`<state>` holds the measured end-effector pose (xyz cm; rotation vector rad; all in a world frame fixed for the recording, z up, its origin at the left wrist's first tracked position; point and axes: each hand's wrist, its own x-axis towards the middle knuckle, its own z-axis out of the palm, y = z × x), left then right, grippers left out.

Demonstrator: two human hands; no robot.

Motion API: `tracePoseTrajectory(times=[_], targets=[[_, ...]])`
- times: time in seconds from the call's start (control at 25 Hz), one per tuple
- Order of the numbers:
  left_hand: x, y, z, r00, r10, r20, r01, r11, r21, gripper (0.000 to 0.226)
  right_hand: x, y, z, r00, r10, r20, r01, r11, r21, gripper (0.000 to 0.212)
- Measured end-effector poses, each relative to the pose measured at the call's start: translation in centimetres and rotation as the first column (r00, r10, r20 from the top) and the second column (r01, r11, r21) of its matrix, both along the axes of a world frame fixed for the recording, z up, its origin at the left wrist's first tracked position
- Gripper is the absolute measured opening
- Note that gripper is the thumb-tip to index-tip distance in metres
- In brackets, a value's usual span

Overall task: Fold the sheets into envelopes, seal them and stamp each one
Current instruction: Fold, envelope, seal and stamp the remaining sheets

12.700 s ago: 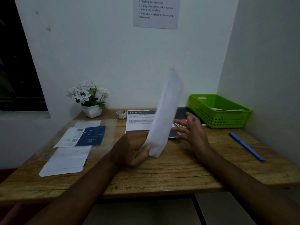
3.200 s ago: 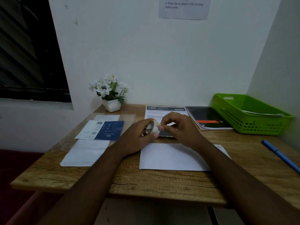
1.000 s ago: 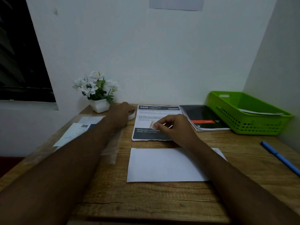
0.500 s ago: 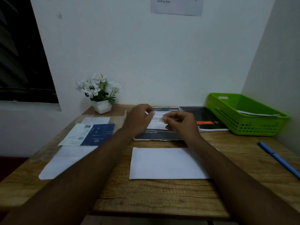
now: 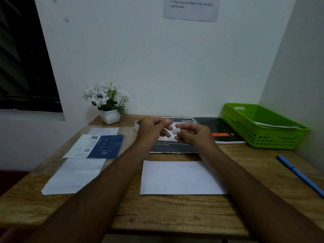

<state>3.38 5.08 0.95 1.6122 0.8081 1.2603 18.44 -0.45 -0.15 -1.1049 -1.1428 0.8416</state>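
White and small, a piece [image 5: 175, 131] is pinched in the fingers of the right hand [image 5: 194, 135], as it was half a second ago. The left hand [image 5: 152, 130], which a second ago reached back to the tape roll [image 5: 137, 124], is now just beside the right. Its fingers are curled; I cannot tell whether they grip the piece. Both hands hover over a dark printed sheet [image 5: 175, 149].

The wooden surface [image 5: 175, 216] sits in a white-walled corner beside a dark window [image 5: 21, 58]. It carries a flower pot [image 5: 110, 116], a green basket [image 5: 263, 137], a blue pen [image 5: 301, 176] and a stack of sheets [image 5: 75, 174].

The envelope [image 5: 180, 178] lies flat between the forearms, plain white.
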Motion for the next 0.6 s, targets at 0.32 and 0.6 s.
tracePoseTrajectory(times=[0.32, 0.6], targets=[[-0.66, -0.58, 0.35, 0.997, -0.069, -0.035, 0.071, 0.997, 0.039, 0.017, -0.36, -0.17, 0.28, 0.998, -0.030, -0.048, 0.030, 0.999, -0.011, 0.009], [-0.60, -0.13, 0.09, 0.998, -0.022, -0.054, 0.026, 0.996, 0.083, 0.011, -0.50, -0.54, 0.44, 0.998, 0.011, -0.068, -0.011, 1.000, 0.003, 0.010]])
